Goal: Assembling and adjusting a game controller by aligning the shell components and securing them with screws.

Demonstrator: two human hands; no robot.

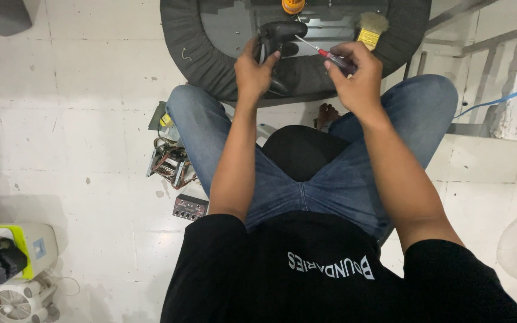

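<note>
The left hand [252, 75] clamped a black handset [276, 36] at the round tray's near edge [210, 78] while the right hand [357, 75] gripped a red-handled screwdriver [324, 54], whose tip could probably slip off sideways.

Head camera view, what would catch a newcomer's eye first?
At top centre, the left hand grips a black moulded plastic part while the right hand holds a red-handled screwdriver to it, over a big dark padded round housing. An exposed circuit assembly lies beside the left knee.
</note>
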